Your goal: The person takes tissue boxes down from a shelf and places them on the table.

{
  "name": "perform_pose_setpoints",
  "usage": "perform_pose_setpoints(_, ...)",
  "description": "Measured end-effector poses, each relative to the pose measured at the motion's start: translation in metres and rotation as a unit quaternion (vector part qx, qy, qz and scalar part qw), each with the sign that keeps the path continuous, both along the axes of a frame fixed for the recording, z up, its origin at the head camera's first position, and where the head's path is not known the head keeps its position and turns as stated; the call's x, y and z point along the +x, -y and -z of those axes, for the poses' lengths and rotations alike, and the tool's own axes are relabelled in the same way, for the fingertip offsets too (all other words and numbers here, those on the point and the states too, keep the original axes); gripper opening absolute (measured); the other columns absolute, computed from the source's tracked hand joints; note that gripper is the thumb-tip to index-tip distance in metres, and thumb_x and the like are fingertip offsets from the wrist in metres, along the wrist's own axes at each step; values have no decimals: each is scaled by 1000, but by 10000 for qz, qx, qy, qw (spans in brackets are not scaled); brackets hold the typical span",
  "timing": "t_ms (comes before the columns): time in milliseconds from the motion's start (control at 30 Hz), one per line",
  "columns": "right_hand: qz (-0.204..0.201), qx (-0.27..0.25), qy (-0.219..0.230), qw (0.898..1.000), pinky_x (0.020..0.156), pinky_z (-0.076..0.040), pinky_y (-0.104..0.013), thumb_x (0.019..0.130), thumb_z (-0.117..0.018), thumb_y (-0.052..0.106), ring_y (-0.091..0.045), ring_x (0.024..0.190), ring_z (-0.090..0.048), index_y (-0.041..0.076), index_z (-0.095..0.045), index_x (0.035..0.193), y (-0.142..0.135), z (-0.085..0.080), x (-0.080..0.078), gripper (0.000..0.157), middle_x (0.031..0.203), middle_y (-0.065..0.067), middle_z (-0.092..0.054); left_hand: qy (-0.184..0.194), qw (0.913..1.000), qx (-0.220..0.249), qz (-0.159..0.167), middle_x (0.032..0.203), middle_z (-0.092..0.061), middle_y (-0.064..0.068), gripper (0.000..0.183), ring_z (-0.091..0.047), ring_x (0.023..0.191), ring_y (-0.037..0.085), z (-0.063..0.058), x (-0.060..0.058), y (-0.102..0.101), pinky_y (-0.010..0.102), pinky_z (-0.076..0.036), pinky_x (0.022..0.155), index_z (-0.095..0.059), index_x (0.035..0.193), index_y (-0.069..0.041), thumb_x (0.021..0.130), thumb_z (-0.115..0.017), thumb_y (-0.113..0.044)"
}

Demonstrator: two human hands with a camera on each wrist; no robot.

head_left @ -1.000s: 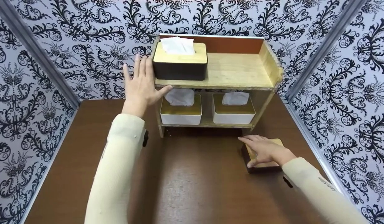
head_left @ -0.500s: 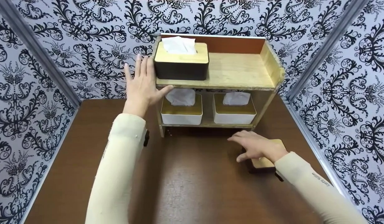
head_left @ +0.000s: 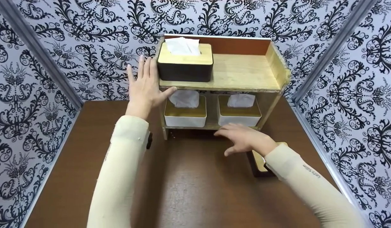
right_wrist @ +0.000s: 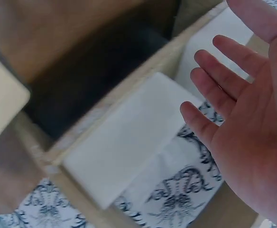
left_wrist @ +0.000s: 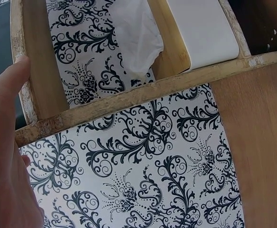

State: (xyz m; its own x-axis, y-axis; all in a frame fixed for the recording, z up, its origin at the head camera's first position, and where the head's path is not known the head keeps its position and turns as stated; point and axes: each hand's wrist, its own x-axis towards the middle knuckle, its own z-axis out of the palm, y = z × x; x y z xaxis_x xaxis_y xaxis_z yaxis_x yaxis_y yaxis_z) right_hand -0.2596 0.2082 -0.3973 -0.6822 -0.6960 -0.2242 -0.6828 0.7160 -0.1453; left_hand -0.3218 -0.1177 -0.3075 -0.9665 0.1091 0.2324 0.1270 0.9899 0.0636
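My left hand (head_left: 144, 87) lies with straight fingers along the left side of a small wooden shelf (head_left: 246, 71), its thumb at the upper board's front edge. Beside those fingers, on the upper board, is a black tissue box (head_left: 184, 72) with a wooden lid and a tissue sticking out. My right hand (head_left: 241, 138) hovers over the table in front of the lower board, fingers loosely spread and holding nothing. Behind it, partly covered by the wrist and sleeve, a second black tissue box (head_left: 258, 162) sits on the table. The right wrist view shows the bare palm (right_wrist: 252, 123).
Two white tissue boxes with wooden lids stand on the lower board, a left white box (head_left: 185, 121) and a right white box (head_left: 236, 120). A brown table (head_left: 195, 190) carries the shelf. Black-and-white patterned walls (head_left: 97, 57) enclose the back and sides.
My right hand has let go of the black tissue box on the table and moved left and forward, off its lid. That box and my left hand stay in place.
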Motion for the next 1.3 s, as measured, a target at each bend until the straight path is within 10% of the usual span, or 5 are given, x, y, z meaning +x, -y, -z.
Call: perform_pose_setpoints(1300,-129,-953,-858,9917,116,-36,-47,82,-74,43,-29,130,-48,9,-41,146,45,-159,-28,80,141,-11,-52,-111,9999,83,-6,166,1,12,116,14,153,28,1,1,1,58,14,120,12,156,-10,82,-40,-82)
